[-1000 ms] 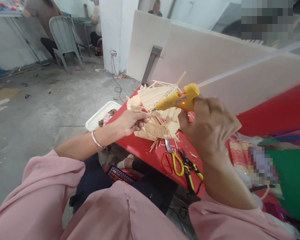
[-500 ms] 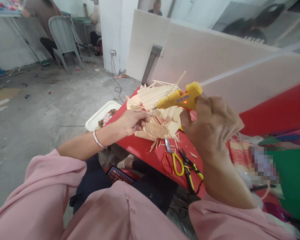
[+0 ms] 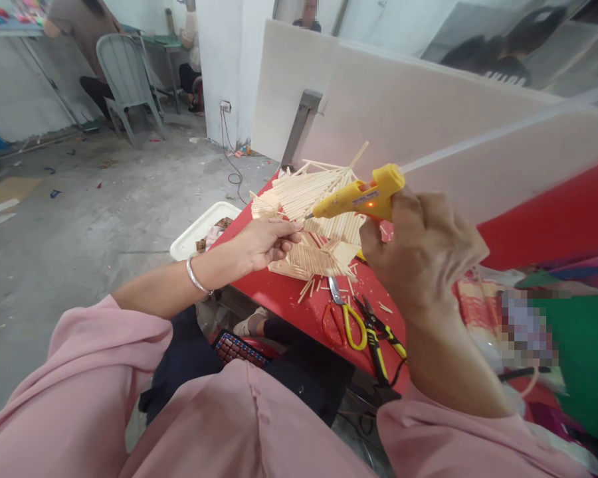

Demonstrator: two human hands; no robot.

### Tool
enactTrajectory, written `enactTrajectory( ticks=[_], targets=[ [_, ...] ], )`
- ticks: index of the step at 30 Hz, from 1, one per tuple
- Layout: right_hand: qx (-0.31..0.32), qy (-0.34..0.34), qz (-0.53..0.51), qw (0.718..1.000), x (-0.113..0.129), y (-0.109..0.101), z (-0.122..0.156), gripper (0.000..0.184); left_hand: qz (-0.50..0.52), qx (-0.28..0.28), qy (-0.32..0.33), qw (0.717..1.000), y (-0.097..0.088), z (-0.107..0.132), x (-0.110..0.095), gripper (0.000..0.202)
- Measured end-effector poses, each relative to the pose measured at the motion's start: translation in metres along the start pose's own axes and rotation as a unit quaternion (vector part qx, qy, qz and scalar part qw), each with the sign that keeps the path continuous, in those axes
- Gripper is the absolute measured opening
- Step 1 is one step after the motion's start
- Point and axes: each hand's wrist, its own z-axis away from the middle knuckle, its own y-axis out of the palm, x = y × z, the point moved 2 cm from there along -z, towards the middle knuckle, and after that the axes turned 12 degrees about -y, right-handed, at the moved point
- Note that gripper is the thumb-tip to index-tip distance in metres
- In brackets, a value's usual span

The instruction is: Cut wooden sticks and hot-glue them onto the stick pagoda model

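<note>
My right hand [image 3: 421,245] is wrapped round a yellow hot glue gun [image 3: 356,198], its orange light lit and a long clear glue stick [image 3: 483,138] running out of its back. The nozzle points left, close to the fingertips of my left hand [image 3: 272,242]. Those fingers are pinched; something tiny and pale may be between them, too small to name. Behind and below both hands lie flat pieces built of thin wooden sticks [image 3: 311,189], some with sticks fanned out from a central line. A lower stick piece [image 3: 311,259] lies under my left fingertips.
On the red table [image 3: 279,302] lie scissors [image 3: 346,318] with red and yellow handles, pliers [image 3: 376,335] and loose stick bits. A white tray [image 3: 199,232] stands at the left. White panels [image 3: 403,126] rise behind. Other people sit farther off, near a grey chair [image 3: 124,73].
Hardly anything differs. The glue gun and my right hand have shifted very slightly to the right; my left hand keeps its pinch in the same place.
</note>
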Motion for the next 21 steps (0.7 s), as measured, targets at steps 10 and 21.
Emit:
enactTrajectory(
  ticks=[10,21],
  targets=[
    [-0.003,0.023,0.0,1.0,-0.0017,0.0034,0.0004,0.041,-0.015,-0.006,-0.022,1.0,-0.0013,-0.0028,-0.0024,0.021],
    [0.004,0.028,-0.014,1.0,-0.0018,0.0044,0.002,0.04,-0.036,0.013,-0.005,0.999,-0.008,-0.0077,0.0001,0.016]
  ],
)
